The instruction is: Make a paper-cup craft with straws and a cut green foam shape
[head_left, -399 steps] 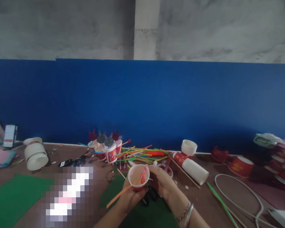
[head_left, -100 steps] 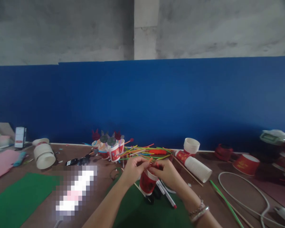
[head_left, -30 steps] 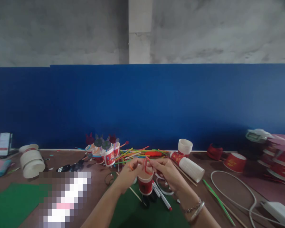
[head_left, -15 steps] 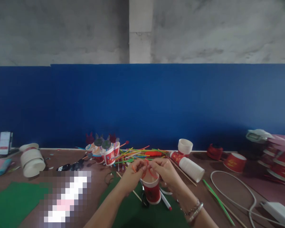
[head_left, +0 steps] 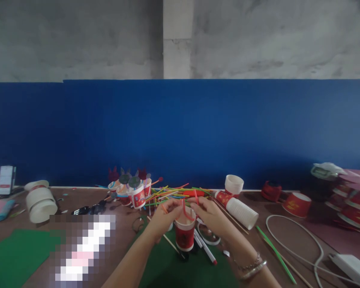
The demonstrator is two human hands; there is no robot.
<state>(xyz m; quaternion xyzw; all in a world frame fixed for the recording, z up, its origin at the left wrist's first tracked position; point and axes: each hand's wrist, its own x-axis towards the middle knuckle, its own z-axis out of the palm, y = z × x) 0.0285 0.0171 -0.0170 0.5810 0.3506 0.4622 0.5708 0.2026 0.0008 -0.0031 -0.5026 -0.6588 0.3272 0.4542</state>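
Note:
A red paper cup [head_left: 185,237] with a white rim stands roughly upright in front of me, its mouth towards me. My left hand [head_left: 164,219] is closed at the cup's left rim, thumb and fingers pinching it. A thin bent red strip [head_left: 184,210] loops over the cup's mouth; whether it is a straw or pipe cleaner I cannot tell. My right hand [head_left: 209,214] pinches a red end that sticks up between thumb and finger, just right of the rim. Beneath are a green sheet [head_left: 162,270], a white marker with a red end [head_left: 209,253] and a roll of clear tape [head_left: 209,235].
Behind my hands lies a pile of coloured sticks [head_left: 174,193]. Decorated paper cups [head_left: 137,197] stand to its left. Stacked white-and-red cups [head_left: 241,214] lie at right, near a white cable [head_left: 306,228]. A phone [head_left: 6,180] stands far left.
The cup has shifted slightly left and up. My right hand has drawn away from my left, and the red strip's ends now stand apart above the cup.

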